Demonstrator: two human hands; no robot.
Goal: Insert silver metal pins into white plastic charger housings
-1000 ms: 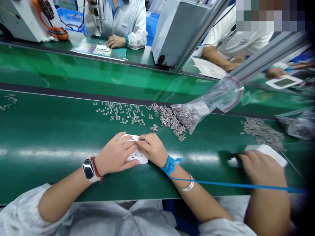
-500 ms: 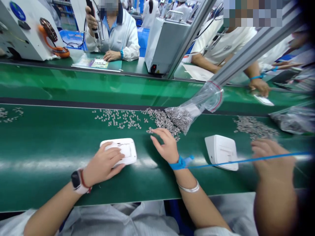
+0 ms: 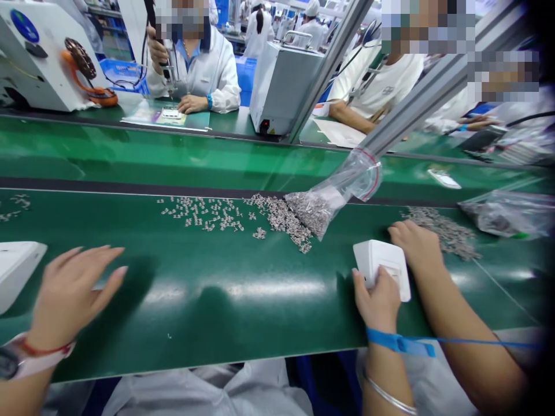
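Observation:
My left hand [image 3: 71, 292], with a watch at its wrist, hovers over the green belt at the left, fingers stretched and apart, holding nothing. Beside it a white plastic housing [image 3: 17, 268] is cut off by the left edge of the view. My right hand [image 3: 381, 300], wearing a blue wrist strap, grips the near side of another white plastic housing [image 3: 375, 254], thumb on its left and fingers over its front face. Between the hands lie many small metal clips [image 3: 199, 212], with a denser pile [image 3: 281, 219] beside an opened clear bag of them [image 3: 314, 208].
A co-worker's hand [image 3: 418, 242] reaches in at the right, close to my right hand, by more metal clips [image 3: 451, 234]. A second clear bag [image 3: 507, 214] lies beyond. A slanting metal post [image 3: 416, 92] crosses the view. Across the belt, a person holds a tool [image 3: 158, 40].
My left hand has left the white housing it lay on and moved left; that housing now shows at the left edge. My right hand has moved from the clips to the right-hand housing.

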